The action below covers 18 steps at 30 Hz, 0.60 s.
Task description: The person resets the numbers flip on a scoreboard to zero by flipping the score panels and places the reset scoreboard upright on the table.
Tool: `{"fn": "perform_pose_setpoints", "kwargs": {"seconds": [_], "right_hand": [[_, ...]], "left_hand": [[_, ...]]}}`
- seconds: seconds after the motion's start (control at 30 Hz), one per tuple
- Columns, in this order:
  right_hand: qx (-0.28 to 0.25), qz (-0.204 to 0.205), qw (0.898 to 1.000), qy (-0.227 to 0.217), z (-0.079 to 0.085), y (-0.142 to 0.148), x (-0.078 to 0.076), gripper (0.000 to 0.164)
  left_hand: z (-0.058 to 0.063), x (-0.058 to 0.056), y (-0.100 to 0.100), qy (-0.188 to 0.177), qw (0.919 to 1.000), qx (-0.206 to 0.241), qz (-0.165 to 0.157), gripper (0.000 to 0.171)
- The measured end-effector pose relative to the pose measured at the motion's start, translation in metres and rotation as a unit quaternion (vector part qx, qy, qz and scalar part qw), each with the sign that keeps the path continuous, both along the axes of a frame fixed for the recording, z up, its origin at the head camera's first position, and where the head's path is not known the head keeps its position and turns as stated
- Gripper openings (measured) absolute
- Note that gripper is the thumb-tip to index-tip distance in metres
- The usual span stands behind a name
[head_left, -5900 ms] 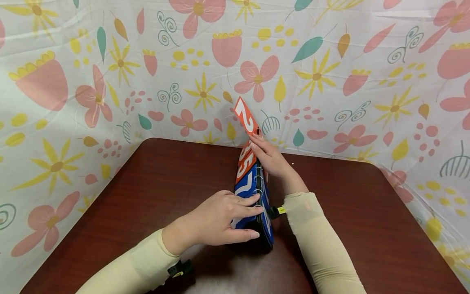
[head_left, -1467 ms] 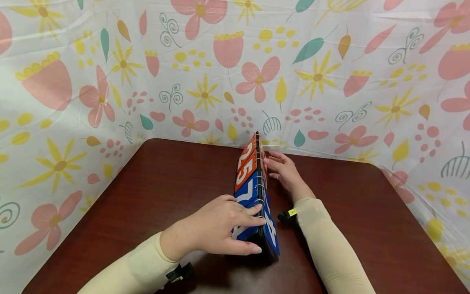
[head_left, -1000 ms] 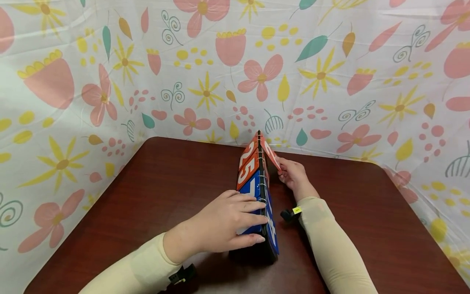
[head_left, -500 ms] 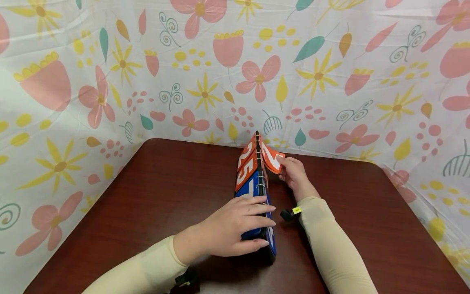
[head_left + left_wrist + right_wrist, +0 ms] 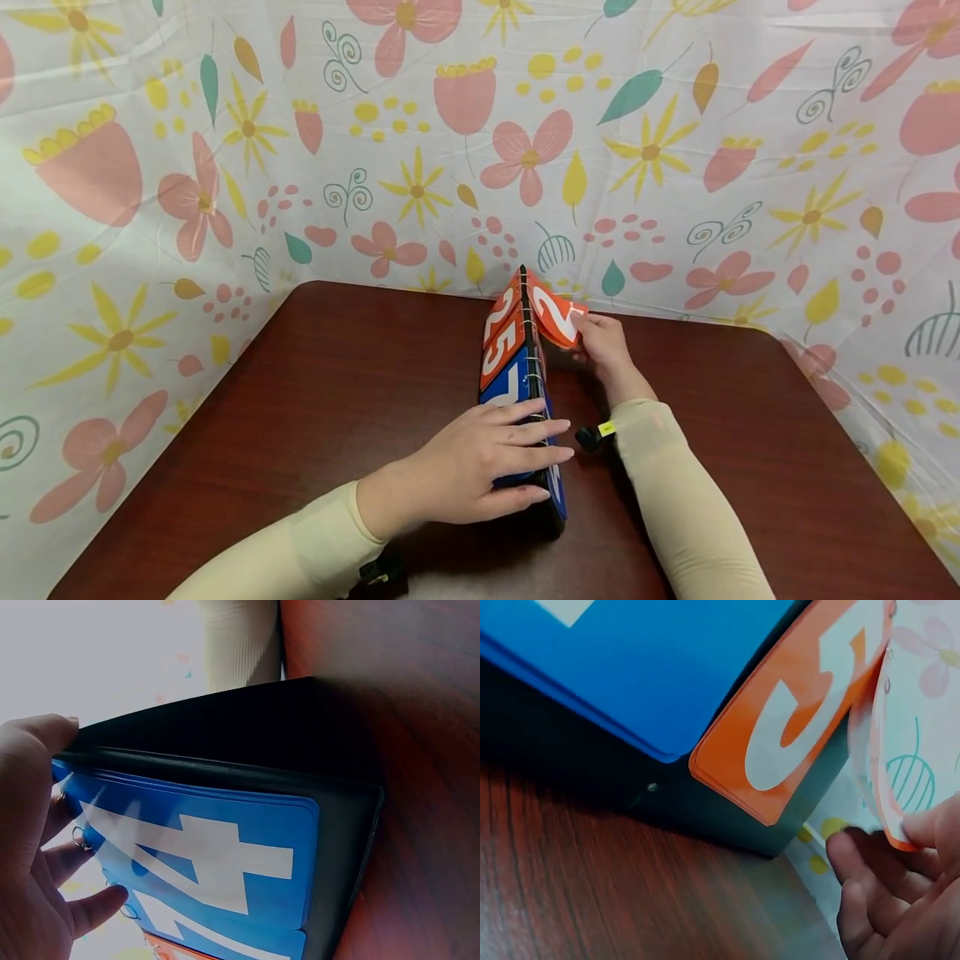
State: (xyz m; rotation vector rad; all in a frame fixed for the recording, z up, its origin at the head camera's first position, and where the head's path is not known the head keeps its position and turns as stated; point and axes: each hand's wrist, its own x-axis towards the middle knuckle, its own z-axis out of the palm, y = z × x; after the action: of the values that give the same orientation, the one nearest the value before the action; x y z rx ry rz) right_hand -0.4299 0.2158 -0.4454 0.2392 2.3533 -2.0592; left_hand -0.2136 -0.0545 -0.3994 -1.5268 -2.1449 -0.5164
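Since 5.9 s ago, R hand (image 5: pixel 606 346) has gone from over the ridge to the R side of the board (image 5: pixel 529 358); L hand (image 5: pixel 476 458) is still at the near end, fingers now reaching farther across.

L to R: L sleeve (image 5: pixel 300 546), then L hand, fingers spread & fairly straight, resting over the ridge. Board stands tent-like on the table (image 5: pixel 375 375); its L face shows orange 2 (image 5: pixel 498 310), orange 5 (image 5: pixel 501 350) & blue 7 (image 5: pixel 507 383), far to near, on rings (image 5: pixel 81 838). R face has blue 4 (image 5: pixel 210 855) nr L hand. Far end: lifted card (image 5: pixel 552 313), orange w/ white 2, swung out from R face & bent, outer edge pinched by R hand. R sleeve (image 5: pixel 675 492) last; floral cloth (image 5: pixel 675 200) behind.
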Motion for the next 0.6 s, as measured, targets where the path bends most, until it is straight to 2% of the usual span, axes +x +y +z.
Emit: {"fn": "perform_pose_setpoints", "kwargs": {"seconds": [0.13, 0.3, 0.43, 0.6], "right_hand": [[0.054, 0.003, 0.998, 0.012, 0.004, -0.001, 0.003, 0.067], [0.120, 0.024, 0.993, 0.005, 0.009, -0.008, 0.006, 0.080], [0.156, 0.048, 0.987, 0.005, 0.009, -0.012, 0.006, 0.082], [0.184, 0.076, 0.980, -0.001, 0.008, -0.013, 0.004, 0.082]], "left_hand": [[0.000, 0.001, 0.001, 0.008, 1.0000, -0.001, 0.004, 0.046], [0.001, 0.004, 0.002, -0.039, 0.9992, 0.005, 0.004, 0.042], [0.000, 0.005, 0.003, -0.068, 0.9977, 0.009, 0.002, 0.041], [-0.001, 0.005, 0.003, -0.061, 0.9981, 0.005, 0.005, 0.042]]}}
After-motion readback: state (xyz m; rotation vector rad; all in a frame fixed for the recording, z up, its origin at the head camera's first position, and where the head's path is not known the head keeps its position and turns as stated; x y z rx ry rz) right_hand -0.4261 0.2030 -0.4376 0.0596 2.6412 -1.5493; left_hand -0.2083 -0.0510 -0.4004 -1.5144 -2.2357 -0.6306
